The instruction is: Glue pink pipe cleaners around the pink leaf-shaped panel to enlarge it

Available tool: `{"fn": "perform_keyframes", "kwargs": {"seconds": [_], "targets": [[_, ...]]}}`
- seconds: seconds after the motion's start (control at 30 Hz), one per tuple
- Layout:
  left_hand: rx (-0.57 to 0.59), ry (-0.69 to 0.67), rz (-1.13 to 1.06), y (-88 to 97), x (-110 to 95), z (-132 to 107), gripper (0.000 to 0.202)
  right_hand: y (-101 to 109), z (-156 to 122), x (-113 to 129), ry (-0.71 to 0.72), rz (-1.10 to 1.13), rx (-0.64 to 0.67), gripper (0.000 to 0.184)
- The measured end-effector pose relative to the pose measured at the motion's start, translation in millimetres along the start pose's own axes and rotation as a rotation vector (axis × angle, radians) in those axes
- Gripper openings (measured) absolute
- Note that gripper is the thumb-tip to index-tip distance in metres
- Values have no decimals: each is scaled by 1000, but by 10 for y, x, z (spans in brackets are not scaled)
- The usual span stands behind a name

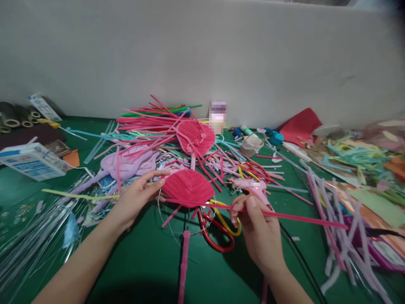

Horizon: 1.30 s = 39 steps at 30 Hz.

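My left hand [144, 190] pinches the left end of a red leaf-shaped panel [189, 188], whose surface is made of fuzzy pipe cleaners laid side by side. A long red pipe cleaner [303, 218] runs along the panel's lower edge and out to the right. My right hand [257, 223] grips it partway along, between thumb and fingers. Beneath the panel hang a thin wire loop [172, 232] and a pink wrapped stick [183, 266]. Just behind is a second red panel [196, 137] with small pink blooms. Scissors with red and yellow handles [218, 245] lie partly under the panel.
A pink glue gun [253, 185] lies behind my right hand, with a black cord [300, 257] running forward. Loose pipe cleaners [145, 122] pile at the back. Silvery strands [47, 236] and a white-blue box [34, 160] are at left; paper scraps [357, 147] cover the right.
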State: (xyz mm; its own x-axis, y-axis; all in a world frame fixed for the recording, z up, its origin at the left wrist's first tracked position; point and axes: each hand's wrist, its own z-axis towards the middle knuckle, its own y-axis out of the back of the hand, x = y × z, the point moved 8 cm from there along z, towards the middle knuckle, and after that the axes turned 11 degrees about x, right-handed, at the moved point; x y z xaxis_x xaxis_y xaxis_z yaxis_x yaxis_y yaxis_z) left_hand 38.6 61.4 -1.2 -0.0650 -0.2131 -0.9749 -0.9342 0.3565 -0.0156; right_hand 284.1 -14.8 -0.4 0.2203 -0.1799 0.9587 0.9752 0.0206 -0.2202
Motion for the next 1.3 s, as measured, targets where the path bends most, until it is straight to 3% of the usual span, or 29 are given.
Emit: {"fn": "perform_keyframes", "kwargs": {"seconds": [0.3,0.53,1.07,1.3], "targets": [[115,90,-132,-41,91,-23,44,-46,-44,38,56,-30,61,22],[121,142,-198,-54,111,-18,43,-36,-37,46,47,-39,59,22],[-23,25,77,55,133,36,47,-37,-33,12,-1,-46,44,23],[-84,-22,-7,58,80,24,40,-28,-30,3,-3,-71,27,25]]}}
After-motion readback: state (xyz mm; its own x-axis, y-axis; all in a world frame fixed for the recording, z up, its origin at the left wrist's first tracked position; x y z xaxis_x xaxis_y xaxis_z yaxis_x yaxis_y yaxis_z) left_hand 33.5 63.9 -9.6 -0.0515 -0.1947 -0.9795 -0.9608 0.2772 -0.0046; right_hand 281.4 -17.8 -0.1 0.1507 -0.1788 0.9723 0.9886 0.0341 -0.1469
